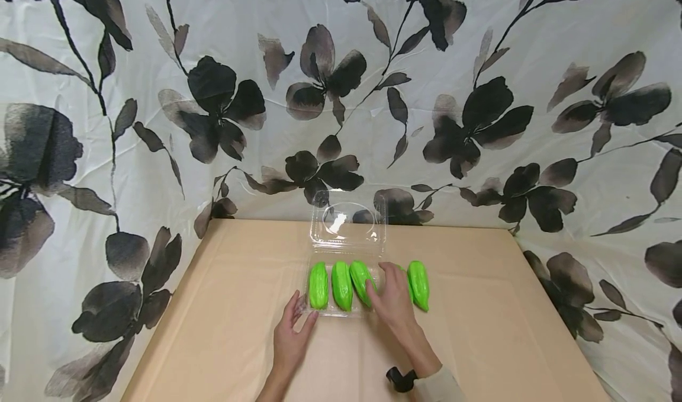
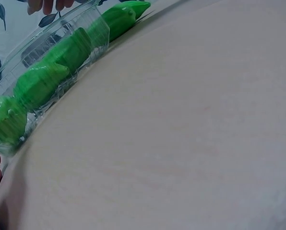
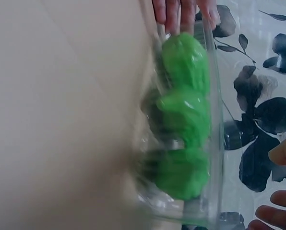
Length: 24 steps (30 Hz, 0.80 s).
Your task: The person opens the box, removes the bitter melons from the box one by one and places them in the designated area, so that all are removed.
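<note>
1. Currently, three ridged green fruits (image 1: 342, 285), maybe star fruit or bitter melon, are lying side by side in the clear plastic tray (image 1: 335, 314), w/ its hinged lid (image 1: 348, 242) standing open behind, all on the brown table (image 1: 469, 337).
2. R of the tray, a fourth fruit is showing only as a sliver past the R hand (image 1: 396, 298); a fifth fruit (image 1: 418, 285) is lying just beside it on the table.
3. L hand (image 1: 292, 334): fingers + thumb are parting loosely, tips resting at the tray's L end, not wrapping round it.
4. R hand: it's hovering by the third fruit, fingers + thumb spreading wide, holding nothing.
5. Handling (est.): fruits are looking glossy & firm, poss. plastic, so prob. light, stiff, a bit slippery; ridges should be giving some grip.
6. Best hold: pinching a fruit across its middle, thumb vs. fingers, bc the tapered tip is offering less surface.
7. Tray + lid are looking thin, prob. v. light & flexy: easily sliding or denting, so steadying the end lightly is making sense, w/o squeezing the walls.
</note>
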Motion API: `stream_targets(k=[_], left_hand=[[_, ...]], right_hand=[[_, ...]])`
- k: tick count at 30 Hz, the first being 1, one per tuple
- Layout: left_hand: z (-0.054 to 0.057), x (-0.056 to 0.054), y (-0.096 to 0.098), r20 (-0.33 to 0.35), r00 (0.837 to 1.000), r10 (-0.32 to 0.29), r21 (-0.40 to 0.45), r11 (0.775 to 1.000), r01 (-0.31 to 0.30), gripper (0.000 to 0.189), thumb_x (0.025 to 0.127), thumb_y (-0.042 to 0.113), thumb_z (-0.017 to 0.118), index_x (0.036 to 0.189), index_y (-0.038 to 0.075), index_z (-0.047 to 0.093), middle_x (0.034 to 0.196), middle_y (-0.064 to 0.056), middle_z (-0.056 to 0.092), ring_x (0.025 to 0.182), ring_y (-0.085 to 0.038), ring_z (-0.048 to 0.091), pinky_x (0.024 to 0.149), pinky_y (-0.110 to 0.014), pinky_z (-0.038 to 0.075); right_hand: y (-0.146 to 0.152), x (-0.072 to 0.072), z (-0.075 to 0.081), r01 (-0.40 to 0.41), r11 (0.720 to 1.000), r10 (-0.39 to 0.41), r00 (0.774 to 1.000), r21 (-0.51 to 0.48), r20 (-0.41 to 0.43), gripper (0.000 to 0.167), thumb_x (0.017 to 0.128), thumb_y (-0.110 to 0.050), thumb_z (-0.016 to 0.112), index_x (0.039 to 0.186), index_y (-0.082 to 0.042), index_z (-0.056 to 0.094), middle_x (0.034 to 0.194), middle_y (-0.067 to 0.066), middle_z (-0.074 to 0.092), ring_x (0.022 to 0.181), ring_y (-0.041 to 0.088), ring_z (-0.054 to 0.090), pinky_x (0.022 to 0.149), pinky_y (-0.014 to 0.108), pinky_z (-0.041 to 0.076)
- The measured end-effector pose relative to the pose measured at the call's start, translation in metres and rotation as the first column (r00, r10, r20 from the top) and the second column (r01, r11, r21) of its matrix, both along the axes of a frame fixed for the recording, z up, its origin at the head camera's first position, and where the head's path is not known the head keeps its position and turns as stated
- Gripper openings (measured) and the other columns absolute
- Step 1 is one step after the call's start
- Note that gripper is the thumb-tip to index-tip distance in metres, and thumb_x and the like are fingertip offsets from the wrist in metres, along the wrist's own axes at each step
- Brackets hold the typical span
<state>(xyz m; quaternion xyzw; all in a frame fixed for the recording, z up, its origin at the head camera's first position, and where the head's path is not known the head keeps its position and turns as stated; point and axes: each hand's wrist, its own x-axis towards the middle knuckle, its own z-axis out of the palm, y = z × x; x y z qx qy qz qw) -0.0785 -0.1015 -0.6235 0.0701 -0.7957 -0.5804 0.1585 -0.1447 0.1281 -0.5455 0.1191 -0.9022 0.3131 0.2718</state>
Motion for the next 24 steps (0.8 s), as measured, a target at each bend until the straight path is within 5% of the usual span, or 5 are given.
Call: stream_targets(k=[6,16,24], left_hand=[[0.001,0.001,0.000,0.013,1.000,-0.004,-0.009,1.000,0.004,0.069,0.090,0.031,0.076,0.149,0.013,0.045,0.140,-0.011,0.063,0.124,-0.028,0.064,0.107,-0.041,0.054],[-0.003,-0.001,-0.002,0.009,1.000,-0.007,-0.013,1.000,0.008,0.069,0.090,0.031,0.076,0.149,0.014,0.045,0.139,-0.009,0.063,0.124,-0.026,0.064,0.107,-0.039,0.054],[-0.003,0.000,-0.001,0.010,1.000,-0.010,-0.009,1.000,0.010,0.068,0.090,0.031,0.076,0.149,0.015,0.045,0.139,-0.008,0.064,0.125,-0.026,0.064,0.107,-0.039,0.054]], right_hand=[[0.007,-0.015,0.009,-0.013,1.000,0.012,1.000,0.009,0.020,0.047,0.083,-0.019,0.076,0.121,0.006,0.061,0.119,0.024,0.063,0.110,0.040,0.057,0.096,0.051,0.055],[0.009,-0.034,0.019,0.006,1.000,-0.007,0.971,0.003,0.239,0.065,0.089,-0.030,0.070,0.141,0.003,0.050,0.131,0.022,0.061,0.122,0.039,0.054,0.104,0.052,0.052],[0.009,-0.044,0.017,0.015,1.000,-0.020,0.964,0.021,0.264,0.063,0.089,-0.028,0.070,0.140,0.005,0.050,0.135,0.025,0.059,0.124,0.041,0.053,0.105,0.053,0.051]])
